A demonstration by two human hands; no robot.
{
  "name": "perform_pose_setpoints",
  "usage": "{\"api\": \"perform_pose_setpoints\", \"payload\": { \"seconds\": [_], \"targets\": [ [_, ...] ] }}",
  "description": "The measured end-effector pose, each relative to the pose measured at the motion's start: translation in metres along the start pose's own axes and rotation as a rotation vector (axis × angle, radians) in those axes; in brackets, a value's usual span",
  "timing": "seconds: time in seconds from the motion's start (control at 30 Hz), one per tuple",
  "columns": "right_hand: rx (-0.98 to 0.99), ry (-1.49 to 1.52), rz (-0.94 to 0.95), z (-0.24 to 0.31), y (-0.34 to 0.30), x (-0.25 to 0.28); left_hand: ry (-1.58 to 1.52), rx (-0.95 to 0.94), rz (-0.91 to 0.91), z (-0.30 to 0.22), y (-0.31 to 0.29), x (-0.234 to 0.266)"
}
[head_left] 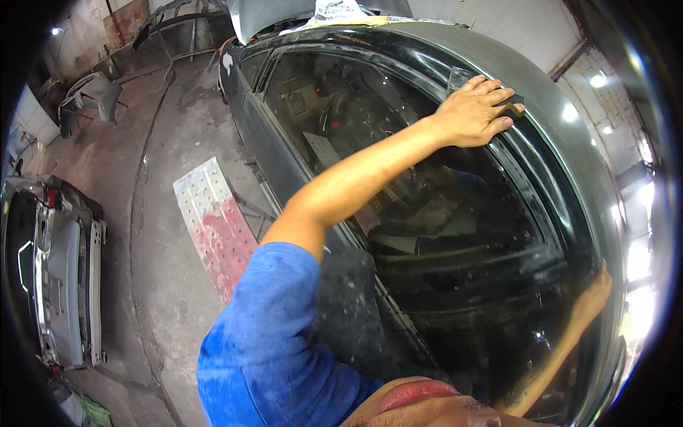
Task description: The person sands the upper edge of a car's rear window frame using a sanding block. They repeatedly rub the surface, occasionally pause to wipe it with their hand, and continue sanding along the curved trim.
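Left hand (475,114) spread over half-hidden dark pad (511,110); right hand (592,297): cannot tell grip.

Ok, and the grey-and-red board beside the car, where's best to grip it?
Probably the long left edge of the board, coming from the open floor: that edge is exposed along its length, while the right one faces the car and the near end is hidden behind the blue sleeve.

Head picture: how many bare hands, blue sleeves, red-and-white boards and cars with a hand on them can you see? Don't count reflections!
Bare hands: 2 (left hand, right hand)
Blue sleeve: 1
Red-and-white board: 1
Dark car with a hand on it: 1
Total: 5
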State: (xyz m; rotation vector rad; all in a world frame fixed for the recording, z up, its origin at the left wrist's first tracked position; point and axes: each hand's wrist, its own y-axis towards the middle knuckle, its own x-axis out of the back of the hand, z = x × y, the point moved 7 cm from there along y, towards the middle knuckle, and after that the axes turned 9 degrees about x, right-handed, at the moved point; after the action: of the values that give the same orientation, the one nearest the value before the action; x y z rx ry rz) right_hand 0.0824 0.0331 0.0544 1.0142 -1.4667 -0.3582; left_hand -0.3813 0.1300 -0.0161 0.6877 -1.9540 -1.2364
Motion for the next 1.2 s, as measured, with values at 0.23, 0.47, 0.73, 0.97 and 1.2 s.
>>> {"api": "perform_pose_setpoints", "payload": {
  "seconds": [0.23, 0.47, 0.73, 0.97, 1.2],
  "targets": [
    [-0.069, -0.046, 0.039, -0.012, -0.003, -0.007, 0.138, 0.532, -0.13, 0.263, -0.016, 0.129],
    [-0.033, 0.009, 0.037, -0.029, -0.007, -0.004, 0.157, -0.01, -0.115, 0.107, -0.006, 0.052],
    [-0.149, -0.061, 0.014, -0.057, -0.015, -0.004, 0.191, 0.58, -0.083, 0.35, -0.027, 0.144],
    [-0.226, -0.01, 0.009, -0.072, -0.016, -0.004, 0.068, 0.148, 0.071, 0.2, -0.017, 0.073],
    [-0.217, -0.049, -0.033, -0.074, -0.017, -0.001, 0.064, 0.833, 0.03, 0.398, -0.056, 0.15]
  ]
}}
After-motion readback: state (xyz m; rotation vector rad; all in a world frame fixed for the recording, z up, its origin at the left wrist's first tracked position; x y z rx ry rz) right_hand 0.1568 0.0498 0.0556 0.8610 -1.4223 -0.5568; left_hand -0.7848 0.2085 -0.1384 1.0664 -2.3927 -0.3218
